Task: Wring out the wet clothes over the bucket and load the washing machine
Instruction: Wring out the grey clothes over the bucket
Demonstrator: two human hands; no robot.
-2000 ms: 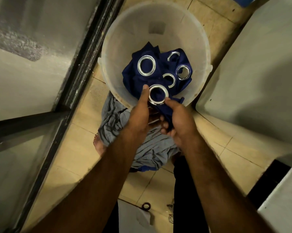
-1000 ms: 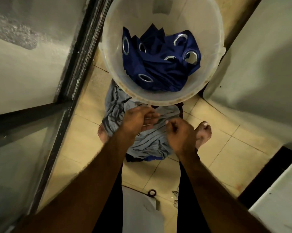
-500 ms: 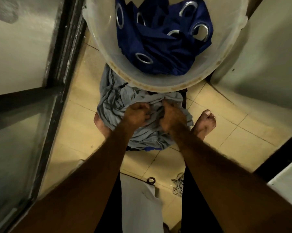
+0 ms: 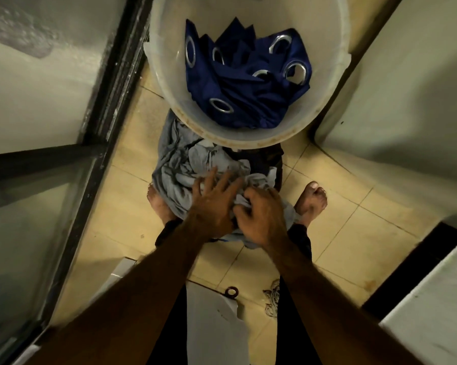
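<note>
floor [image 4: 354,233]: beige tiles, running under everything else here.
glass door [image 4: 37,106]: on my left, with a dark frame standing just beside the bucket.
pale panel [image 4: 406,88]: on my right, its rounded corner near the bucket's other side.
bucket [image 4: 251,143]: translucent white and round, standing on the floor ahead of my feet, with brownish stains on its near rim.
in the bucket: 1 blue curtain [image 4: 248,96], crumpled in folds against the bottom and the left wall; i cannot tell whether there is water under it.
grey cloth [image 4: 180,164]: heaped on the floor outside the bucket, between my feet; its far edge is hidden behind the near rim and its left edge lies over my left foot [image 4: 157,204].
left hand [image 4: 211,204]: released, fingers straight and spread, lying flat on the grey cloth.
right hand [image 4: 263,219]: clenched on the grey cloth, fingers curled round a bunched fold, just beside my left hand.
right foot [image 4: 311,200]: bare on the tile, touching the heap's right edge.
cord [image 4: 272,299]: a tangled bit on the floor behind me.
eyelets [image 4: 221,106]: 6 metal rings showing in the curtain.
small ring [image 4: 231,291]: dark, on the floor near the cord.
</note>
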